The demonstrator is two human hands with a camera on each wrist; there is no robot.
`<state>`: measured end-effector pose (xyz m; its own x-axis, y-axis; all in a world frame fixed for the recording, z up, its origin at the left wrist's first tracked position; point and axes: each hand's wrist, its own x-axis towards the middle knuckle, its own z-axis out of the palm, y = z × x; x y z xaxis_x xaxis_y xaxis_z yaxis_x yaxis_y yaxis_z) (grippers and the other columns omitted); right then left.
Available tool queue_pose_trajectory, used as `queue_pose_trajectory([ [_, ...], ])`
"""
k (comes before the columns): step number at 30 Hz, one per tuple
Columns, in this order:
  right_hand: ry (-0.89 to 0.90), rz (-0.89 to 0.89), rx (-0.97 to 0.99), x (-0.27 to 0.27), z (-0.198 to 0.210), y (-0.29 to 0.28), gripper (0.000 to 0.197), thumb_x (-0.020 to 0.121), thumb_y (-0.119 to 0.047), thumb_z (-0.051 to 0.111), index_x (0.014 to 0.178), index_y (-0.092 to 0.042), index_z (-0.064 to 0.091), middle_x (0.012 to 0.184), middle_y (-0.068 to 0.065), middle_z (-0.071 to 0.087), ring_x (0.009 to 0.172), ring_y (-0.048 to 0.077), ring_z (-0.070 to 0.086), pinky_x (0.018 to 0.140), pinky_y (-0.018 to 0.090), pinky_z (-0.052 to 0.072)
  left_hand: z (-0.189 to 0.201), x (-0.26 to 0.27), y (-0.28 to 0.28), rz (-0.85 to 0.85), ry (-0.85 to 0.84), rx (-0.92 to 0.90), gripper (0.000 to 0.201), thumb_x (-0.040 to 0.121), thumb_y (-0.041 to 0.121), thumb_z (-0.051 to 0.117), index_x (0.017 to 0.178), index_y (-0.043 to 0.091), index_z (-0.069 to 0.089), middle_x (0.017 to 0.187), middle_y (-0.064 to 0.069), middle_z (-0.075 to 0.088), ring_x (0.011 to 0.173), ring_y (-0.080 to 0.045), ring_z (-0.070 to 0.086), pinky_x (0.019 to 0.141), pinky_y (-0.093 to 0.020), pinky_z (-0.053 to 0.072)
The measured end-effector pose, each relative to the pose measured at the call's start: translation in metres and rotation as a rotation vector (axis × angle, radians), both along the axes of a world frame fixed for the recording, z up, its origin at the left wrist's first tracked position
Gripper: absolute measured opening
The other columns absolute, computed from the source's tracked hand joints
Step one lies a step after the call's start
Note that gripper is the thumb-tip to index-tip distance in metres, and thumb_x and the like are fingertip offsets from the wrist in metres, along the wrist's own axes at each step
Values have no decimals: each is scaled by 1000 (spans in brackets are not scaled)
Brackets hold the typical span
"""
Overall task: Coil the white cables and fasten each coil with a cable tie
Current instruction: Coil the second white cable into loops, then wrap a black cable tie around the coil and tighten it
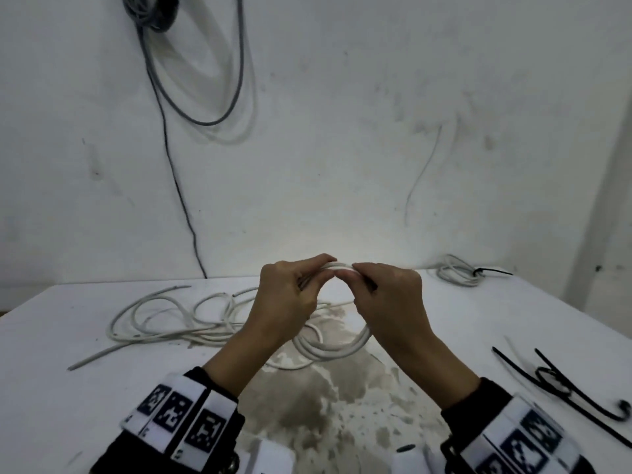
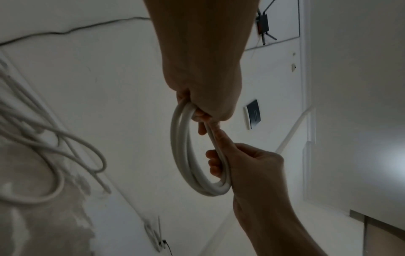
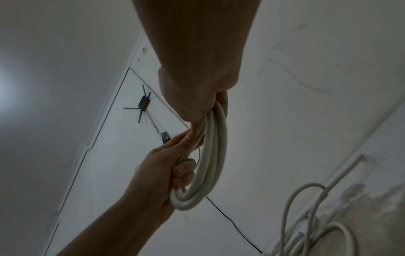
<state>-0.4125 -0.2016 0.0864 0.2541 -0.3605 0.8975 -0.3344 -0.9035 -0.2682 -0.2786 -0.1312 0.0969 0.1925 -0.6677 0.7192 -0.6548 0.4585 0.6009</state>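
Both hands hold one coil of white cable (image 1: pixel 337 352) upright above the white table (image 1: pixel 478 313). My left hand (image 1: pixel 323 268) pinches the top of the coil from the left, and my right hand (image 1: pixel 355 272) grips it from the right, fingertips almost meeting. In the left wrist view the coil (image 2: pixel 181 155) shows a few turns hanging from my left hand (image 2: pixel 203 119), with my right hand (image 2: pixel 221 161) curled round its far side. The right wrist view shows the coil (image 3: pixel 213 164) under my right hand (image 3: pixel 202 123), the left hand (image 3: pixel 184 166) gripping it.
Loose white cables (image 1: pixel 171 318) lie tangled on the table's left half. A coil fastened with a black tie (image 1: pixel 458 274) rests at the back right by the wall. Several black cable ties (image 1: pixel 554 381) lie at the right. A grey-brown stain (image 1: pixel 325 405) covers the table's front middle.
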Motion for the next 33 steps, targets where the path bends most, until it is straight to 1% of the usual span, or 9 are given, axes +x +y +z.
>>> queue_pose_trajectory([
  [6, 77, 140, 583, -65, 2, 3, 24, 81, -29, 71, 68, -9, 72, 49, -2, 65, 46, 16, 65, 53, 26, 54, -15, -47, -12, -122, 129, 136, 26, 85, 18, 66, 72, 40, 73, 73, -22, 68, 36, -11, 37, 36, -18, 34],
  [10, 156, 188, 926, -128, 2, -14, 30, 92, -29, 54, 90, -4, 70, 82, 14, 72, 74, 18, 70, 71, 31, 57, -28, -81, -22, -246, 131, 326, 16, 88, 16, 63, 84, 26, 75, 83, -27, 68, 31, -10, 35, 34, -16, 33],
  [14, 330, -127, 886, -197, -15, -50, 13, 89, -12, 60, 92, -9, 71, 87, 7, 72, 80, 18, 67, 62, 17, 52, -43, -108, -33, -349, 99, 443, 15, 88, 15, 62, 89, 18, 76, 73, -28, 63, 30, -9, 33, 35, -15, 30],
  [17, 611, -370, 871, -241, -26, -68, 17, 83, -5, 61, 86, -18, 72, 84, 0, 69, 72, 10, 60, 57, 3, 41, -54, -124, -39, -375, 99, 497, 15, 87, 17, 63, 88, 24, 77, 57, -11, 61, 33, -12, 33, 37, -17, 31],
  [21, 785, -641, 933, -287, -46, -93, 20, 81, -5, 53, 90, -10, 70, 97, 4, 69, 88, 20, 62, 74, 22, 47, -59, -141, -42, -401, 134, 560, 15, 87, 16, 63, 90, 22, 77, 45, 9, 53, 32, -8, 28, 36, -14, 29],
  [23, 794, -740, 955, -300, -54, -98, 12, 83, -16, 58, 87, -6, 63, 93, 9, 67, 72, 24, 64, 70, 29, 52, -60, -146, -44, -409, 131, 580, 15, 87, 17, 63, 90, 23, 76, 43, 9, 51, 33, -8, 28, 36, -15, 28],
  [25, 800, -765, 1057, -303, -61, -98, 21, 85, -23, 64, 81, -5, 55, 79, 12, 64, 50, 19, 58, 59, 29, 53, -61, -152, -47, -419, 120, 590, 14, 87, 18, 63, 90, 22, 76, 40, 9, 48, 33, -8, 28, 36, -16, 28],
  [29, 803, -829, 1045, -301, -74, -98, 42, 79, -28, 71, 58, -12, 39, 72, 9, 55, 50, 14, 44, 55, 24, 44, -62, -167, -49, -458, 112, 605, 15, 88, 15, 62, 93, 20, 75, 38, 10, 49, 32, -6, 29, 37, -16, 28],
  [33, 802, -857, 1035, -295, -79, -99, 42, 80, -17, 65, 57, -15, 30, 65, 5, 34, 50, 13, 35, 43, 20, 23, -62, -172, -49, -514, 118, 610, 16, 87, 15, 63, 90, 24, 76, 42, 3, 45, 32, -9, 28, 37, -16, 28],
])
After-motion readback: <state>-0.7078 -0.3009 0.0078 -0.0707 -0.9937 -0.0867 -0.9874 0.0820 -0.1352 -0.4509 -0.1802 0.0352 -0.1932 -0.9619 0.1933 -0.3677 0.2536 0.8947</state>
